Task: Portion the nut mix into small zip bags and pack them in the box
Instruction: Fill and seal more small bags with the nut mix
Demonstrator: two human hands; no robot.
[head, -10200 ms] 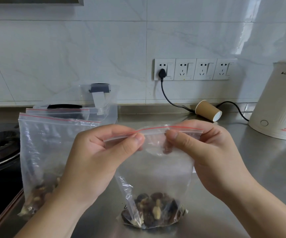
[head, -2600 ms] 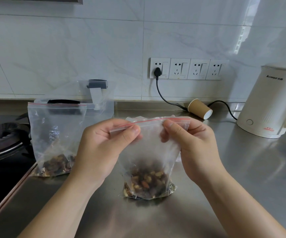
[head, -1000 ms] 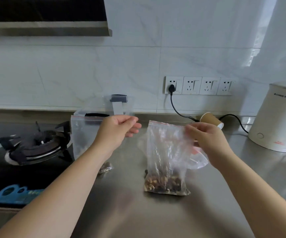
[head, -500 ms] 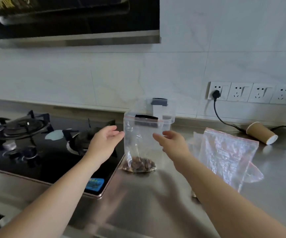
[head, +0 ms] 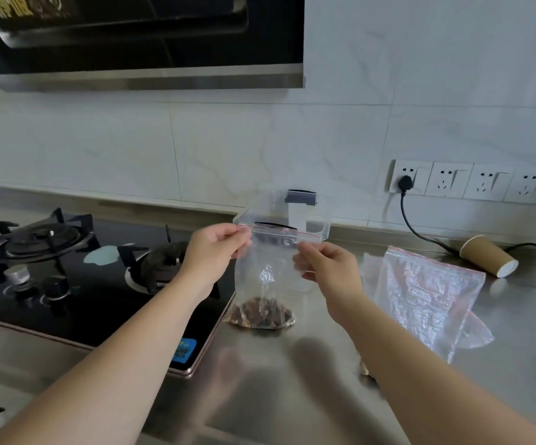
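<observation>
Both hands have closed in on the zip bag that they were only reaching for half a second ago. The left hand pinches its red-lined top at the left corner, and the right hand pinches it further right. The bag stands upright on the bench by the hob's right edge, nut mix at its bottom. The clear box stands behind it against the back edge. A second zip bag stands to the right.
</observation>
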